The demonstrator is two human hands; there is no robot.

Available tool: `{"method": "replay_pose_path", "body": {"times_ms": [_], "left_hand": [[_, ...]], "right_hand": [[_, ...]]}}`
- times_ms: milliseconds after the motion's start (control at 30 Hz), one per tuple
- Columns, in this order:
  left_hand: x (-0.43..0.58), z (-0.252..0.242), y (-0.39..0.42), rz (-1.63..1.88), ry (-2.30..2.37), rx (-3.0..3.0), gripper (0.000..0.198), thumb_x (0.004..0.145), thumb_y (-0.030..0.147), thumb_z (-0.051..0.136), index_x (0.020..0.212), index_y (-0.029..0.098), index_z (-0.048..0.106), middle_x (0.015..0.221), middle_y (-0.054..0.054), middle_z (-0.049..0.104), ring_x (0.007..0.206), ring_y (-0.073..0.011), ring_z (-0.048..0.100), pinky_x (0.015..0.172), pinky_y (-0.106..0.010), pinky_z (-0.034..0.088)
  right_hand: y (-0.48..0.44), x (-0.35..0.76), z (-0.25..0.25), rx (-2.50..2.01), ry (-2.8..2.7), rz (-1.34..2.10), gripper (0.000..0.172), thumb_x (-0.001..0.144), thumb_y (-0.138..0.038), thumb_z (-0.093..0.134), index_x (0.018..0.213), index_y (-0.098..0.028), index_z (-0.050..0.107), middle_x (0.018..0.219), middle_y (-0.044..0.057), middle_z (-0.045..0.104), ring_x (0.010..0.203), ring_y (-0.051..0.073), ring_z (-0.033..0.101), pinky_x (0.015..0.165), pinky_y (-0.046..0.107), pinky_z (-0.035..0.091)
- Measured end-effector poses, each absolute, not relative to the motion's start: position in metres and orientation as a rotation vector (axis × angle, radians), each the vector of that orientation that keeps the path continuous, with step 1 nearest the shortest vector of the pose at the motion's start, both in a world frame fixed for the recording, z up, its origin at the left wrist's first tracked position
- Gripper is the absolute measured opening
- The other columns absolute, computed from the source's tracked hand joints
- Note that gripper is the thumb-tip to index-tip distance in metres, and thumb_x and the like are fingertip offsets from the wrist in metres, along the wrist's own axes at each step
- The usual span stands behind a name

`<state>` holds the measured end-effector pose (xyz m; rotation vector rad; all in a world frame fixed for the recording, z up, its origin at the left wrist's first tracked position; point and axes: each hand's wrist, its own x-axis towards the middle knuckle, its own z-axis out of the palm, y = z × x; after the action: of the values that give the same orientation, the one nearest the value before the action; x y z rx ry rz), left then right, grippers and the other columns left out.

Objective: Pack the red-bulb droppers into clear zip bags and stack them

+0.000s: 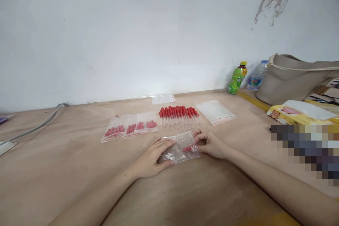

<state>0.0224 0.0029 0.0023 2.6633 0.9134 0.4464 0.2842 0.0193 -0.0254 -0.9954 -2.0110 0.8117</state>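
Note:
A clear zip-lock bag [180, 153] lies in front of me with a red dropper bulb [188, 148] showing inside near its right end. My left hand [152, 159] rests on the bag's left end, fingers and thumb spread. At the right end, the fingers of my right hand [208, 143] are pinched at the bag's red-lined edge. Behind the bag, several glass droppers [178, 114] with red rubber bulbs lie side by side, bulbs toward the wall. Left of them are filled zip-lock bags [116, 127] with red bulbs inside. A stack of unused-looking bags [215, 112] lies to the right.
Another bag [162, 99] lies by the wall. On the right stand a green bottle [237, 78], a water bottle [257, 76], a grey-beige bin [286, 81] and a yellow tissue pack [288, 113]. A grey cable [43, 123] crosses the table's left side.

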Motion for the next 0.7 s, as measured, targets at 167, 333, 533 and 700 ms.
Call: {"method": "replay_pose_path", "body": {"times_ms": [167,333,533,700], "left_hand": [[0.022,0.002,0.002,0.512,0.889,2.65,0.047,0.083,0.039,0.05,0.124,0.023,0.037,0.126,-0.006,0.045,0.119,-0.0229,0.036,0.103,-0.044,0.019],[0.017,0.003,0.0,0.649,0.96,2.541,0.026,0.085,0.032,0.047,0.108,0.021,0.048,0.121,-0.007,0.048,0.109,-0.0206,0.046,0.093,-0.036,0.037],[0.014,0.003,-0.001,0.634,0.918,2.511,0.017,0.083,0.028,0.05,0.098,0.02,0.051,0.113,-0.007,0.052,0.103,-0.0186,0.05,0.089,-0.032,0.039],[0.014,0.004,0.0,0.598,0.895,2.499,0.016,0.086,0.028,0.046,0.094,0.02,0.056,0.114,-0.006,0.052,0.106,-0.0191,0.048,0.09,-0.032,0.038]], "right_hand": [[0.02,0.293,-0.015,-0.976,-2.099,0.911,0.027,0.077,-0.041,0.052,0.072,-0.017,0.064,0.085,0.004,0.055,0.081,0.014,0.051,0.075,0.028,0.041],[0.018,0.294,-0.016,-1.18,-1.915,1.01,0.031,0.079,-0.044,0.046,0.081,-0.017,0.061,0.074,0.002,0.06,0.068,0.013,0.052,0.064,0.026,0.041],[0.046,0.305,-0.016,-1.458,-1.656,0.553,0.023,0.071,-0.036,0.053,0.081,-0.016,0.061,0.069,0.002,0.062,0.057,0.012,0.051,0.055,0.024,0.039],[0.093,0.318,0.003,-1.765,-1.657,0.248,0.019,0.068,-0.029,0.055,0.08,-0.016,0.062,0.073,0.002,0.064,0.065,0.013,0.055,0.063,0.023,0.04]]}}
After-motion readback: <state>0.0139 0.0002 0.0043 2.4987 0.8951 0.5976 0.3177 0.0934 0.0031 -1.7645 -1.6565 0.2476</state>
